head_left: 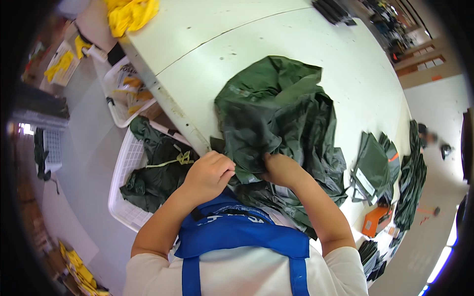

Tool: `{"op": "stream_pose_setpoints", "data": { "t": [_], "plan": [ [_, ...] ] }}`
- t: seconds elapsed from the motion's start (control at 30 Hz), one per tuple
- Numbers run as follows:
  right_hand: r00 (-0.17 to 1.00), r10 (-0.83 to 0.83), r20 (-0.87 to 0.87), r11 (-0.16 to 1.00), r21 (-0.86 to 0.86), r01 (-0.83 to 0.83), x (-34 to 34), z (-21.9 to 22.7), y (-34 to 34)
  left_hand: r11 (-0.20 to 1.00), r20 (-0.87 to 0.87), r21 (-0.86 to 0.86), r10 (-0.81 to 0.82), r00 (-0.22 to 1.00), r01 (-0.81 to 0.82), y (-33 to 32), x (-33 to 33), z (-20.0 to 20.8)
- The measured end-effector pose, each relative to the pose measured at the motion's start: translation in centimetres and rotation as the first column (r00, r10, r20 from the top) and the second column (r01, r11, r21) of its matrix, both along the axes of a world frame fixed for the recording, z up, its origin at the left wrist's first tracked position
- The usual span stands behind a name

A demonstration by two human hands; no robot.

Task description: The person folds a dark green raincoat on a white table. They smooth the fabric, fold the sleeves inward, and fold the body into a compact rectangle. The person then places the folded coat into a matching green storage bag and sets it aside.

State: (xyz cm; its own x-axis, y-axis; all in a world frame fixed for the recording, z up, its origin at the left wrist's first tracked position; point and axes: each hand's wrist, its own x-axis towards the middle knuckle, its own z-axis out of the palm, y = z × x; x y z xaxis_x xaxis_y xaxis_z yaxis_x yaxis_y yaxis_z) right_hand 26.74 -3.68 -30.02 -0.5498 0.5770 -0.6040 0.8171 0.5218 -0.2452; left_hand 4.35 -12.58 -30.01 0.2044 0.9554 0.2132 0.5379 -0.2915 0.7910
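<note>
A crumpled dark green garment (301, 116) of thin, slightly shiny fabric lies spread in loose folds on the white table in front of me. My left hand (213, 171) is closed at the near left edge of this garment, its fingers pinching the fabric. Close to it on the right, my right hand (282, 171) grips the same garment, with its fingertips partly hidden in the folds. Part of the fabric hangs down over the table's near edge against my blue apron (237, 234).
A white basket (118, 195) with dark green fabric and a yellowish cord stands left of the table (182, 74). Behind it is a white bin (114, 106). Folded green pieces (373, 165) and an orange box (376, 220) sit at right. Yellow fabric (131, 15) lies far left.
</note>
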Motion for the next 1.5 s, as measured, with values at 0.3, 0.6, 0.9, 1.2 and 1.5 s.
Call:
{"op": "stream_pose_setpoints", "data": {
  "t": [0.3, 0.6, 0.9, 1.2, 1.5],
  "plan": [
    [0.596, 0.359, -0.718, 0.924, 0.361, -0.122, -10.4, 3.7, 7.1, 0.986, 0.110, -0.063, 0.160, 0.981, -0.154, -1.7, -1.5, -3.3],
    [0.847, 0.430, -0.314, 0.902, 0.199, -0.384, -21.8, -8.5, 10.9, 0.912, 0.110, -0.279, 0.341, 0.934, -0.300, -5.0, -1.8, -6.2],
    [0.830, 0.328, -0.451, 0.853, -0.236, -0.465, -19.0, -6.2, 13.7, 0.888, 0.225, -0.323, 0.407, 0.885, -0.326, -4.3, -2.3, -6.9],
    [0.898, -0.064, -0.435, 0.862, -0.478, -0.170, -8.1, 8.5, 10.1, 0.917, 0.248, 0.082, 0.361, 0.899, -0.391, 0.2, -0.6, -0.8],
    [0.862, -0.073, -0.501, 0.966, -0.250, -0.064, -3.2, 10.4, 2.8, 0.931, 0.219, 0.254, 0.210, 0.953, -0.263, 0.8, 2.5, 2.3]
  ]
}}
